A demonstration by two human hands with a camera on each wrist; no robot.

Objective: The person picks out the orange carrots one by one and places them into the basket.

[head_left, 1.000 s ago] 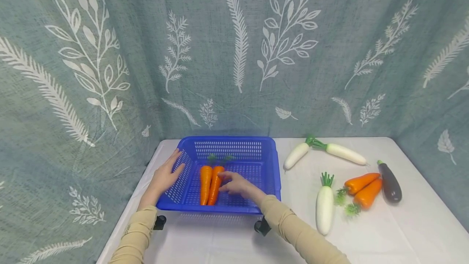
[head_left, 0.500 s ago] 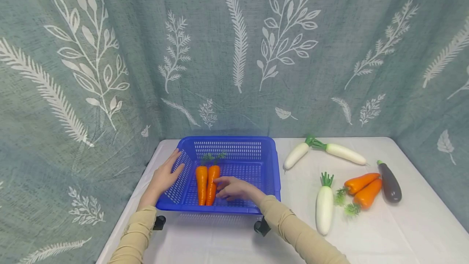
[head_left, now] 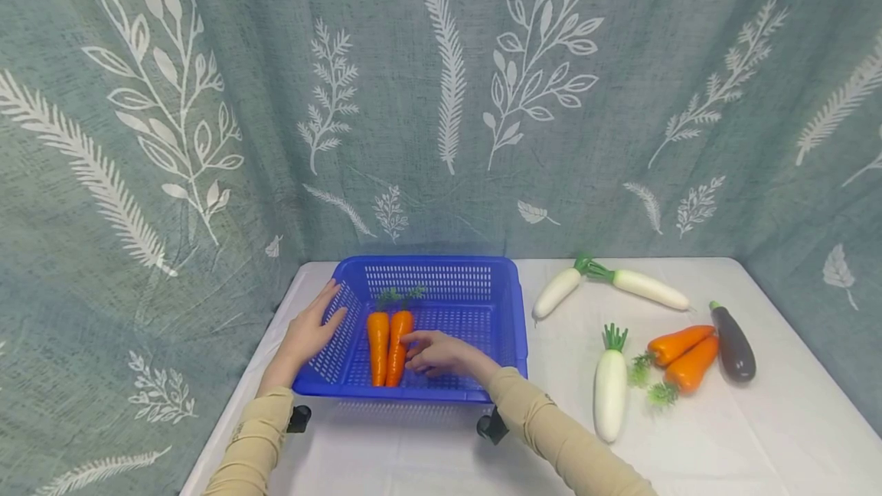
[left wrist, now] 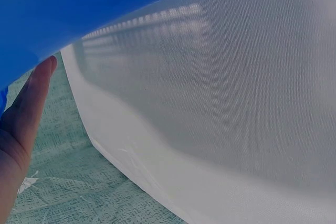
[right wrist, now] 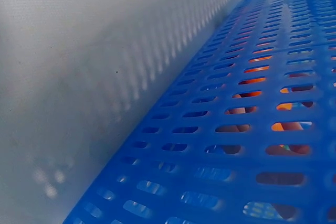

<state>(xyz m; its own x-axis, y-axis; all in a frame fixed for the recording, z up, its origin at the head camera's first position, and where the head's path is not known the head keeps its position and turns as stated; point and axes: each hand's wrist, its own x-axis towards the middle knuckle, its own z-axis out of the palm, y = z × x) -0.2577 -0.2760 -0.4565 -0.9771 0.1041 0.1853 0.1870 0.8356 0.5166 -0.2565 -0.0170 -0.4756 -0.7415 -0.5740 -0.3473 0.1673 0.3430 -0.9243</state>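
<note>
Two orange carrots lie side by side in a blue perforated basket (head_left: 520, 327), leafy tops toward the back. The left carrot (head_left: 378, 344) leans slightly; the right carrot (head_left: 400, 331) is close against it at the lower end. My right hand (head_left: 444, 353) is inside the basket, its extended index finger at the right carrot's side and the other fingers loosely bent. Along the basket's left side rests my left hand (head_left: 308, 334), fingers straight and thumb spread over the rim. The left wrist view shows its fingers (left wrist: 32, 100) flat against the blue wall. Through the slots in the right wrist view, bits of orange show.
Right of the basket lie several white radishes, one of them a near radish (head_left: 611, 395). Two orange peppers or carrots with leafy tops (head_left: 692, 363) sit beside an eggplant (head_left: 733, 343). A patterned curtain (head_left: 413, 98) hangs behind the white table (head_left: 406, 454).
Both carrots have shifted left in the basket, with the right hand's fingertips at the right one. Over the last half second they barely move. The left hand stays put.
</note>
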